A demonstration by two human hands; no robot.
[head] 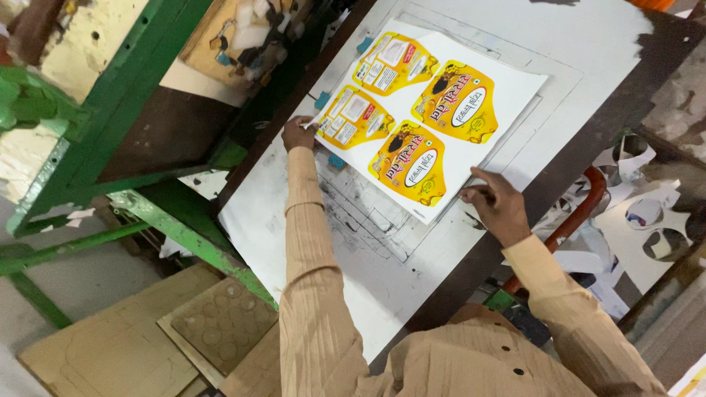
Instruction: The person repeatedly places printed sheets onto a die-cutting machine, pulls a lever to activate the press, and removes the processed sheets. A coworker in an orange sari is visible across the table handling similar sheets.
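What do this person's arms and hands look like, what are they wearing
Both arms are covered by long sleeves of a light peach, finely ribbed button-up shirt; dark buttons show on the shirt front. The left sleeve and right sleeve reach to the wrists, with cuffs. The left hand and right hand are bare: no gloves, and no rings or watch that I can make out.
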